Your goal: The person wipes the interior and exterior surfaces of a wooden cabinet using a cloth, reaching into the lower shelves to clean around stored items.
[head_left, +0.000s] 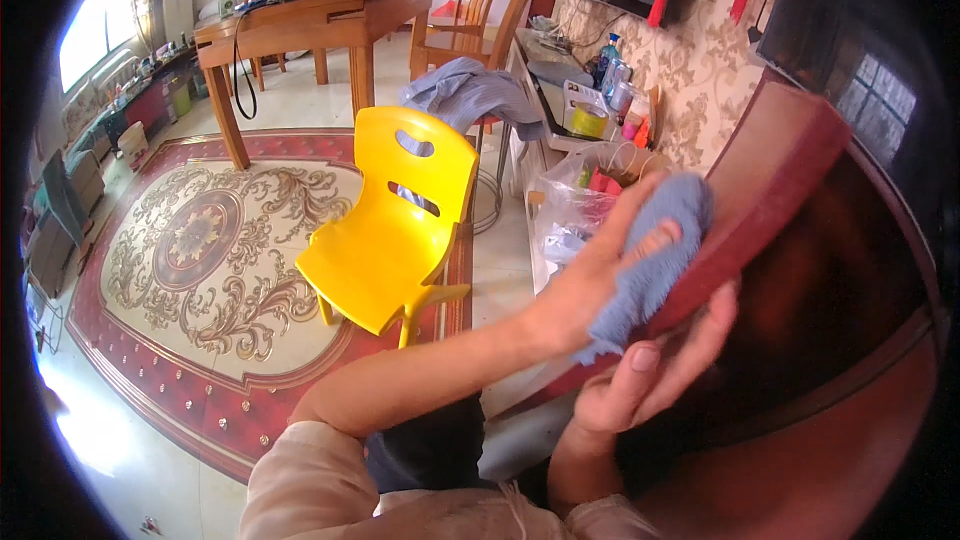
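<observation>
A long dark-red board or panel (776, 165) slants from the lower middle to the upper right, close before me. My left hand (600, 270) presses a fuzzy blue-grey cloth (667, 255) against its face, fingers bent around the cloth. Below the cloth, my right hand (660, 375) is at the board's lower edge with thumb and fingers spread; the palm faces up. Whether it bears the board's weight cannot be told. Dark glossy panels lie behind the board at the right.
A yellow plastic chair (382, 232) stands on the patterned rug (195, 240). Behind it, striped clothing (472, 94) drapes over a stool. A plastic bag (559, 187) with items sits left of the board. A wooden table (322, 15) stands farther back, and bottles line the side cabinet.
</observation>
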`<action>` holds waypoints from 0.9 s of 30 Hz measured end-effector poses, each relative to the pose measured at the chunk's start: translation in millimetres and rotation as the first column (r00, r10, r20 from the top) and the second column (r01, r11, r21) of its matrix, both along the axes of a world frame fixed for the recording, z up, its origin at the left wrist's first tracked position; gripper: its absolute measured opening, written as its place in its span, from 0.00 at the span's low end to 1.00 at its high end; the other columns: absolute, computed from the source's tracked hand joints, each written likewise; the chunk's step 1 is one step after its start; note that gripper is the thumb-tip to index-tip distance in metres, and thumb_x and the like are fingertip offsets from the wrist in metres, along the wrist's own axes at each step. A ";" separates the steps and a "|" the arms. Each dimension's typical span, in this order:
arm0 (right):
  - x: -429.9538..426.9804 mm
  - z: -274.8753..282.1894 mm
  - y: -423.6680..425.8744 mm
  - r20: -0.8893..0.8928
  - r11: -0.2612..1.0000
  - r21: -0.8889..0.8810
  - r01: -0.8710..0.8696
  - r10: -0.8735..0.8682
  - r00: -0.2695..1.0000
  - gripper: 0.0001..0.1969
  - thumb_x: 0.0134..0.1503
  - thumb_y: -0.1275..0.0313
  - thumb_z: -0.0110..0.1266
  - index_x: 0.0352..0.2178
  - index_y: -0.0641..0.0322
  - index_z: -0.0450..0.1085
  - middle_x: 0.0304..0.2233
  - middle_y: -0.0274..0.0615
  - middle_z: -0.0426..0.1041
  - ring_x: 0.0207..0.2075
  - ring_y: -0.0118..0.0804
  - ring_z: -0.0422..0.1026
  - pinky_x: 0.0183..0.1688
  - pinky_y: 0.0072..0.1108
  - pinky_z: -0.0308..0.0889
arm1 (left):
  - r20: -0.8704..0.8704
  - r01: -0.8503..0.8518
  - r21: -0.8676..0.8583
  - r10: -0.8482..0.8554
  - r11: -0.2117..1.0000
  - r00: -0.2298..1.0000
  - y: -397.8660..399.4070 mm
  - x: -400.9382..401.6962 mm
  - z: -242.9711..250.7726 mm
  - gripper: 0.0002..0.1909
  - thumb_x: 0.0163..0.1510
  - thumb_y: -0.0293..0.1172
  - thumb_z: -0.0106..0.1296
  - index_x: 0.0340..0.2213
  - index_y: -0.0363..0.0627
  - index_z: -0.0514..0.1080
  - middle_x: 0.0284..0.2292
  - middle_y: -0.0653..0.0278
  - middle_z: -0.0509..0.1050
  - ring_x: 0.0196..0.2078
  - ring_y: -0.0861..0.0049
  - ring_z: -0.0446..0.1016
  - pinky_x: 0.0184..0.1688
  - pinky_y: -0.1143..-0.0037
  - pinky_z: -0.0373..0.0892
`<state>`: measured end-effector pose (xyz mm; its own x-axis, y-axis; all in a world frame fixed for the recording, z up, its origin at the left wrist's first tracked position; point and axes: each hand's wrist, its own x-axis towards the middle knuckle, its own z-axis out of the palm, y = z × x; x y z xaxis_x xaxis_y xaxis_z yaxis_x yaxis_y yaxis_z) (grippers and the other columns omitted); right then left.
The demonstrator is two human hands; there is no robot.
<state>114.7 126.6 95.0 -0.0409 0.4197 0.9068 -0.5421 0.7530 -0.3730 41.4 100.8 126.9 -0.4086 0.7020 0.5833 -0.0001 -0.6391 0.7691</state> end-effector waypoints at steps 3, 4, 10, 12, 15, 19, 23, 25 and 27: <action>14.6 7.3 -6.0 -0.003 0.997 -0.057 0.060 -0.060 0.998 0.37 0.49 0.62 0.43 0.55 0.73 0.40 0.54 0.63 0.46 0.55 0.53 0.52 0.55 0.37 0.48 | -0.149 -0.150 -0.051 0.141 0.987 0.979 11.6 16.3 -37.1 0.27 0.59 0.40 0.35 0.56 0.43 0.46 0.54 0.60 0.53 0.56 0.75 0.51 0.56 0.79 0.47; 17.9 8.4 -9.1 0.014 0.995 -0.073 0.072 -0.071 0.997 0.37 0.48 0.63 0.44 0.55 0.73 0.40 0.55 0.62 0.45 0.55 0.53 0.51 0.55 0.37 0.48 | -0.143 -0.160 -0.054 0.151 0.986 0.978 11.4 21.7 -48.8 0.27 0.59 0.40 0.35 0.56 0.43 0.46 0.54 0.60 0.53 0.56 0.75 0.51 0.56 0.79 0.47; 33.1 7.2 0.5 0.043 0.978 -0.038 0.206 -0.204 0.978 0.35 0.49 0.77 0.48 0.55 0.69 0.40 0.55 0.58 0.46 0.55 0.47 0.51 0.55 0.33 0.50 | 0.080 0.047 -0.153 -0.036 0.987 0.996 7.3 49.2 -59.9 0.26 0.59 0.41 0.33 0.56 0.43 0.47 0.53 0.60 0.57 0.55 0.77 0.54 0.55 0.78 0.50; 33.3 8.6 0.7 0.030 0.974 -0.051 0.221 -0.219 0.975 0.35 0.49 0.76 0.49 0.55 0.69 0.40 0.55 0.58 0.46 0.55 0.46 0.52 0.54 0.32 0.50 | 0.059 0.004 -0.144 0.005 0.990 0.998 8.1 54.6 -64.4 0.26 0.59 0.42 0.34 0.55 0.45 0.48 0.51 0.58 0.60 0.52 0.74 0.58 0.53 0.78 0.54; 39.3 8.4 2.6 0.069 0.959 -0.090 0.267 -0.262 0.963 0.35 0.49 0.76 0.49 0.55 0.70 0.41 0.54 0.56 0.49 0.53 0.45 0.55 0.53 0.30 0.52 | 0.014 -0.069 -0.155 0.072 0.985 0.997 5.5 61.6 -67.1 0.25 0.59 0.43 0.34 0.55 0.48 0.50 0.48 0.54 0.64 0.49 0.69 0.64 0.49 0.76 0.59; 47.2 -0.7 8.4 0.217 0.941 -0.159 0.299 -0.263 0.940 0.32 0.50 0.75 0.49 0.55 0.71 0.45 0.51 0.54 0.56 0.48 0.42 0.61 0.50 0.27 0.56 | -0.006 -0.149 -0.178 0.150 0.973 0.989 6.9 70.4 -79.4 0.24 0.59 0.41 0.34 0.54 0.48 0.51 0.44 0.50 0.67 0.47 0.65 0.67 0.47 0.74 0.61; 47.4 0.2 1.3 0.229 0.928 -0.223 0.300 -0.249 0.941 0.30 0.52 0.75 0.48 0.54 0.72 0.46 0.50 0.55 0.58 0.47 0.41 0.62 0.49 0.26 0.58 | 0.038 -0.134 -0.134 0.140 0.982 0.989 9.4 72.6 -86.9 0.23 0.59 0.41 0.35 0.54 0.47 0.52 0.43 0.49 0.68 0.47 0.65 0.67 0.47 0.74 0.61; 48.9 0.3 2.8 0.245 0.922 -0.168 0.350 -0.305 0.920 0.30 0.52 0.74 0.48 0.54 0.72 0.46 0.49 0.55 0.58 0.48 0.41 0.62 0.49 0.26 0.58 | 0.043 -0.132 -0.146 0.140 0.980 0.989 7.5 74.4 -84.4 0.23 0.59 0.40 0.35 0.54 0.47 0.52 0.44 0.50 0.67 0.47 0.66 0.67 0.47 0.75 0.61; 50.7 1.1 2.5 0.241 0.923 -0.180 0.341 -0.295 0.925 0.30 0.52 0.74 0.48 0.54 0.73 0.46 0.49 0.56 0.58 0.48 0.41 0.62 0.49 0.26 0.57 | 0.061 -0.118 -0.147 0.128 0.982 0.990 5.0 78.4 -83.8 0.23 0.59 0.40 0.35 0.54 0.45 0.52 0.45 0.50 0.66 0.48 0.66 0.66 0.48 0.75 0.60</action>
